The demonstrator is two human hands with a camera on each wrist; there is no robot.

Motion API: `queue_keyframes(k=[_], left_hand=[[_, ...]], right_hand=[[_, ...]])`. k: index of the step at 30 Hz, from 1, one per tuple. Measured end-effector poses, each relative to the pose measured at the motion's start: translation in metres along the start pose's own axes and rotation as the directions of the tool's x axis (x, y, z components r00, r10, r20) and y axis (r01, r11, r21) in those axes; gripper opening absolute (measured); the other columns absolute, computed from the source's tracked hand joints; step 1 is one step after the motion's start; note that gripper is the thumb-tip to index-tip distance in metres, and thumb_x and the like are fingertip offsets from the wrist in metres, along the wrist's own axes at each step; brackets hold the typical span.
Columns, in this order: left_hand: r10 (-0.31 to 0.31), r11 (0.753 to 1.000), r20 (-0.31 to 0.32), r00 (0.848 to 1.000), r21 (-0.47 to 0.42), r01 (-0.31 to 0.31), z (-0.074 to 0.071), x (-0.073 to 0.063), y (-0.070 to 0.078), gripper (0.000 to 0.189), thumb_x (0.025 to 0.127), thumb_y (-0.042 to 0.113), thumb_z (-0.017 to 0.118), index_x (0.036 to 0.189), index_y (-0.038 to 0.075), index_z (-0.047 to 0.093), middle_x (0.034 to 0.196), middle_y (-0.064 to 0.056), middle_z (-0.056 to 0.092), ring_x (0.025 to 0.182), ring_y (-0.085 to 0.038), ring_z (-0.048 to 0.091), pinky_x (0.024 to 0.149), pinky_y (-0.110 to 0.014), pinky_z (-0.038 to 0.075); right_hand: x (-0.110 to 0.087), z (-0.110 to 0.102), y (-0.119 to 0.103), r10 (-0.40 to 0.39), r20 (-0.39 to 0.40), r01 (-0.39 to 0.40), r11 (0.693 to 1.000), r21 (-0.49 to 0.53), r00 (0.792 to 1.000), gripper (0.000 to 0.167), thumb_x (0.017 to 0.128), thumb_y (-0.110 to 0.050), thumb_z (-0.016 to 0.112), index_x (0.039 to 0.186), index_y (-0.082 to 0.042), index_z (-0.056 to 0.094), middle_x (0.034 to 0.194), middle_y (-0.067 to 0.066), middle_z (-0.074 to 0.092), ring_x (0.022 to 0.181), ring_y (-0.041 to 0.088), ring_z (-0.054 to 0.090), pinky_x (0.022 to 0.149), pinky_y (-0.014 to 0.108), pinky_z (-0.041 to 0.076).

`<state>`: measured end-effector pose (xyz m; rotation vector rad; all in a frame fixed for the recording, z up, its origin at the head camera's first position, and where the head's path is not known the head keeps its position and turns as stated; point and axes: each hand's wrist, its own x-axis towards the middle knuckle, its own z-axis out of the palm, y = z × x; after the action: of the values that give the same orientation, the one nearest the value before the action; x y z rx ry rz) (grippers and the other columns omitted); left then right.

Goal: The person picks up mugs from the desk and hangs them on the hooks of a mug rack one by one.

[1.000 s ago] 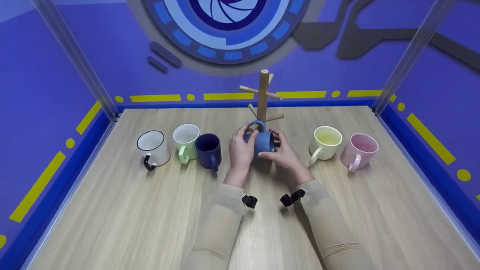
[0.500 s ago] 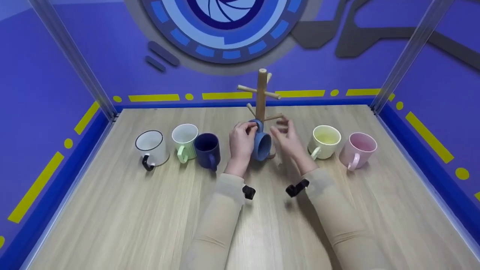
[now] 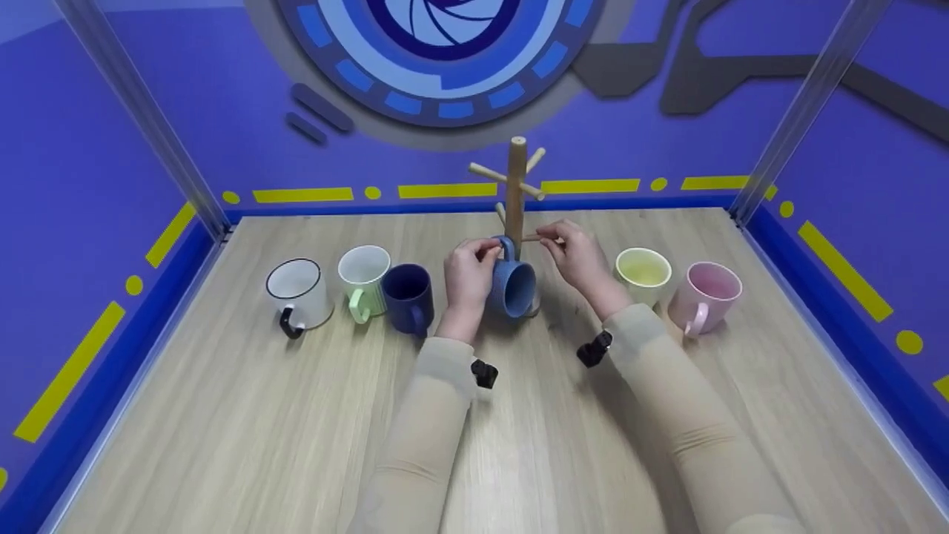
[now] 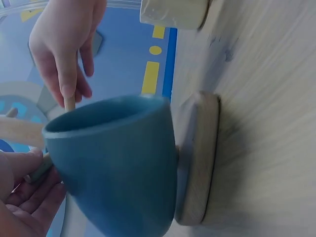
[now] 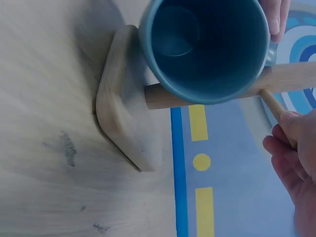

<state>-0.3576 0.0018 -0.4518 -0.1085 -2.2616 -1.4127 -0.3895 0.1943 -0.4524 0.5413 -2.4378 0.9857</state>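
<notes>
A blue mug (image 3: 513, 289) hangs by its handle from a lower peg of the wooden mug tree (image 3: 515, 193), its mouth tipped toward the viewer. My left hand (image 3: 468, 271) is at the handle and pinches the end of that peg (image 4: 39, 170), seen in the left wrist view. On the other side, my right hand (image 3: 582, 256) pinches another lower peg (image 5: 276, 108) between thumb and fingers. The right wrist view looks into the mug, which hides part of the post. The tree's wooden base (image 4: 200, 158) rests on the table.
To the left stand a white mug with black rim (image 3: 300, 300), a pale green mug (image 3: 367, 278) and a navy mug (image 3: 408, 300). A cream mug (image 3: 643, 268) and a pink mug (image 3: 706, 297) stand right. Blue panels (image 3: 415, 163) enclose the table's back and sides.
My right hand let go of the blue mug's body and took hold of a peg. The mug hangs lower with its mouth turned toward me. The tree's pegs have turned slightly.
</notes>
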Motion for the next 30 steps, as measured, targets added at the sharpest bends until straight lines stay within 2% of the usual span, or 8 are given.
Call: queue_keyframes(k=[5,10,18,25,30], left_hand=[[-0.029,0.999,0.059,0.998,0.035,0.027,-0.004,0.010,-0.001,0.013,0.094,0.011,0.075,0.103,0.005,0.081,0.101,-0.011,0.080,0.093,-0.024,0.074,0.084,-0.034,0.060],[-0.037,0.998,0.086,0.996,0.052,0.033,-0.006,0.020,-0.002,0.011,0.094,0.010,0.074,0.101,0.005,0.082,0.099,-0.011,0.080,0.091,-0.024,0.074,0.084,-0.034,0.059],[-0.033,0.996,0.146,0.989,0.086,0.021,-0.006,0.032,-0.003,0.012,0.095,0.009,0.073,0.102,0.004,0.081,0.103,-0.010,0.080,0.099,-0.026,0.074,0.091,-0.036,0.058],[-0.092,0.990,0.188,0.978,0.126,0.068,-0.002,0.041,0.003,0.015,0.097,0.009,0.070,0.107,0.005,0.080,0.108,-0.010,0.080,0.105,-0.025,0.074,0.096,-0.035,0.058],[-0.100,0.984,0.221,0.970,0.166,0.064,-0.001,0.045,0.005,0.019,0.099,0.011,0.068,0.113,0.007,0.079,0.114,-0.009,0.079,0.111,-0.025,0.073,0.099,-0.035,0.057]], right_hand=[[-0.011,-0.001,-0.001,-0.094,-0.041,0.092,0.994,-0.058,0.995,0.015,0.098,-0.008,0.069,0.110,0.000,0.073,0.103,0.017,0.074,0.092,0.031,0.073,0.080,0.044,0.063],[-0.021,-0.001,-0.004,-0.159,-0.054,0.152,0.982,-0.114,0.986,0.015,0.096,-0.007,0.071,0.110,-0.001,0.073,0.101,0.016,0.075,0.087,0.028,0.074,0.075,0.041,0.063],[-0.036,0.002,-0.017,-0.176,-0.062,0.166,0.976,-0.137,0.982,0.014,0.095,-0.004,0.072,0.108,-0.001,0.073,0.097,0.016,0.076,0.082,0.027,0.074,0.072,0.037,0.064],[-0.043,0.010,-0.021,-0.229,-0.118,0.213,0.967,-0.140,0.966,0.013,0.093,-0.001,0.073,0.105,0.001,0.072,0.091,0.014,0.074,0.078,0.024,0.072,0.068,0.036,0.063],[-0.047,0.015,-0.027,-0.240,-0.143,0.221,0.966,-0.137,0.960,0.015,0.093,0.001,0.072,0.108,0.002,0.072,0.093,0.016,0.075,0.081,0.025,0.074,0.069,0.035,0.063]])
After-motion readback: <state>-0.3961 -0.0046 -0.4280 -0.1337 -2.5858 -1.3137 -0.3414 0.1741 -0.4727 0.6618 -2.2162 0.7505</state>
